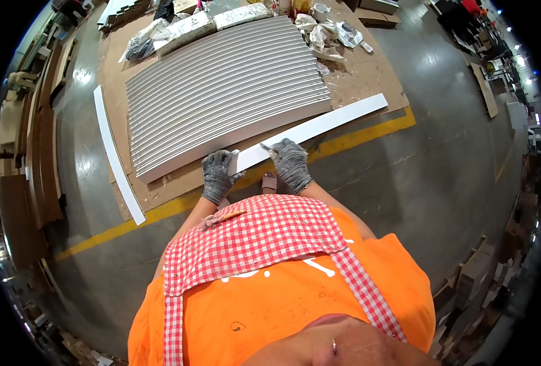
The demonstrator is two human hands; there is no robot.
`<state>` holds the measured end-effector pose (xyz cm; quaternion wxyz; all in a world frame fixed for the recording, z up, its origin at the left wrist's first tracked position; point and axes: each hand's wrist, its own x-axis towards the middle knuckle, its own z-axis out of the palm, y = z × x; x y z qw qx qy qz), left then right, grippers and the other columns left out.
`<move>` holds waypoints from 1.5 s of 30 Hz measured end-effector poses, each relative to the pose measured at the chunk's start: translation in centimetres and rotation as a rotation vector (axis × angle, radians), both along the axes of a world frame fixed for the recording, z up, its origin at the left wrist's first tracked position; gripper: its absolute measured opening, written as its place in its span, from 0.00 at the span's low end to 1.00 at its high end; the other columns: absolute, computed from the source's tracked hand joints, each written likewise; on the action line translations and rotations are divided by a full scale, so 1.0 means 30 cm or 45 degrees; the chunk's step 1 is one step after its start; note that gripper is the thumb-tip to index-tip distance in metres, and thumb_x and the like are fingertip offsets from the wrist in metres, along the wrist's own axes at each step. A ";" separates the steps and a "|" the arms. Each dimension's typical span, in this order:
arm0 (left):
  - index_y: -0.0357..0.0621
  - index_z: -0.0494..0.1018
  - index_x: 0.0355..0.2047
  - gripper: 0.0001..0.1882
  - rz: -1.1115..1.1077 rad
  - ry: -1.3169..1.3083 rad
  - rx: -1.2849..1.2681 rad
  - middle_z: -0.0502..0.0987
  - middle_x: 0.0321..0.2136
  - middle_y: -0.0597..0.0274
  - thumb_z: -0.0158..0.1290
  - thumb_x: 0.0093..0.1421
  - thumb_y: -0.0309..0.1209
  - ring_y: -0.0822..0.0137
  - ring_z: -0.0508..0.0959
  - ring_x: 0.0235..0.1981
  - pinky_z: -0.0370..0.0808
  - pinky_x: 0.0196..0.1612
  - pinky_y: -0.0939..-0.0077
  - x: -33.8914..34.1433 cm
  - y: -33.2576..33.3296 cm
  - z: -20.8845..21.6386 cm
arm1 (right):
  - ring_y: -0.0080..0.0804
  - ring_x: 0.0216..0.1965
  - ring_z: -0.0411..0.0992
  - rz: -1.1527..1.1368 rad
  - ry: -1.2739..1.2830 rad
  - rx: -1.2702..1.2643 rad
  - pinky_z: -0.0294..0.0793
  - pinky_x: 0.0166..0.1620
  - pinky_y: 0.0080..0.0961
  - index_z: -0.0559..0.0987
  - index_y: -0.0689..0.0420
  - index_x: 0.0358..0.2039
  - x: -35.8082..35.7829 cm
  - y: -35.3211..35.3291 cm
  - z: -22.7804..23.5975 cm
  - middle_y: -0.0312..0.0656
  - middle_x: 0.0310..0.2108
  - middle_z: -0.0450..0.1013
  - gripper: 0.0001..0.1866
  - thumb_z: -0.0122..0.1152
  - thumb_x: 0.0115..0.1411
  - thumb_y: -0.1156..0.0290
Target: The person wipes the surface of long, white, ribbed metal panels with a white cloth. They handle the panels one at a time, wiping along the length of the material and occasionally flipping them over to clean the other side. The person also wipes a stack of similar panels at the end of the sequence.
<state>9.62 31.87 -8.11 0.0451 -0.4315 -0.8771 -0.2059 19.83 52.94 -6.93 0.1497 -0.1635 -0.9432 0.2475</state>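
Both of my hands wear grey knit gloves. With my left hand (220, 174), I grip the near end of a long white strip (328, 125). The strip slants away to the right along the front of a workbench. My right hand (290, 163) is closed beside the strip's near edge, a little right of my left hand. A small grey tip points from it over the strip's face; I cannot make out whether it is a tool or a gloved thumb. Behind the strip lies a wide stack of white ridged strips (227, 91), packed side by side.
Another white strip (115, 155) lies along the bench's left edge. Wrapped white blocks (212, 27) and crumpled plastic (325, 36) sit behind the stack on the brown bench top (374, 76). A yellow line (362, 132) marks the floor. Brown boards (38, 165) stand at left.
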 end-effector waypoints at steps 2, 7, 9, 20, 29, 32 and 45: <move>0.55 0.69 0.47 0.34 -0.029 -0.025 0.024 0.69 0.39 0.63 0.64 0.37 0.44 0.58 0.68 0.43 0.60 0.47 0.59 0.001 -0.020 -0.011 | 0.40 0.31 0.70 -0.061 -0.016 0.071 0.69 0.35 0.38 0.77 0.52 0.28 0.039 0.092 0.003 0.41 0.27 0.69 0.07 0.57 0.52 0.63; 0.53 0.70 0.47 0.34 -0.064 -0.055 -0.001 0.69 0.39 0.61 0.65 0.37 0.42 0.57 0.68 0.43 0.62 0.48 0.60 -0.004 -0.041 -0.035 | 0.38 0.30 0.69 -0.143 -0.107 0.383 0.69 0.33 0.37 0.73 0.53 0.25 0.094 0.298 -0.027 0.42 0.26 0.68 0.07 0.51 0.54 0.65; 0.53 0.70 0.47 0.34 -0.067 -0.048 -0.023 0.69 0.39 0.60 0.65 0.37 0.43 0.57 0.68 0.43 0.62 0.47 0.61 -0.008 -0.035 -0.021 | 0.35 0.30 0.68 -0.258 -0.071 0.587 0.68 0.32 0.34 0.71 0.53 0.25 0.142 0.549 -0.158 0.42 0.26 0.68 0.05 0.48 0.55 0.69; 0.51 0.69 0.49 0.32 0.148 0.021 0.032 0.68 0.42 0.57 0.61 0.39 0.34 0.52 0.67 0.45 0.63 0.48 0.58 0.036 -0.094 -0.020 | 0.23 0.24 0.66 -0.970 0.634 -0.725 0.65 0.26 0.21 0.78 0.60 0.29 0.433 1.370 -0.307 0.36 0.23 0.70 0.12 0.59 0.54 0.63; 0.45 0.74 0.37 0.15 0.153 -0.251 0.503 0.75 0.35 0.57 0.60 0.47 0.28 0.55 0.74 0.36 0.70 0.42 0.67 0.007 -0.180 -0.044 | 0.18 0.18 0.61 -0.905 0.730 -0.861 0.59 0.21 0.17 0.79 0.55 0.30 0.294 1.262 -0.127 0.31 0.18 0.67 0.12 0.59 0.56 0.59; 0.44 0.74 0.36 0.13 0.243 -0.344 0.544 0.75 0.32 0.57 0.60 0.48 0.28 0.57 0.75 0.35 0.71 0.39 0.68 0.014 -0.168 -0.010 | 0.17 0.19 0.62 -0.910 0.442 -0.731 0.60 0.22 0.17 0.78 0.56 0.29 0.245 1.258 -0.081 0.31 0.20 0.68 0.10 0.59 0.56 0.63; 0.42 0.69 0.44 0.27 0.607 -0.331 0.260 0.71 0.41 0.56 0.65 0.45 0.37 0.58 0.68 0.45 0.66 0.50 0.67 0.016 -0.110 -0.099 | 0.42 0.32 0.73 -0.780 -0.157 -0.123 0.68 0.39 0.33 0.79 0.59 0.35 0.138 1.388 -0.140 0.48 0.30 0.76 0.20 0.54 0.55 0.54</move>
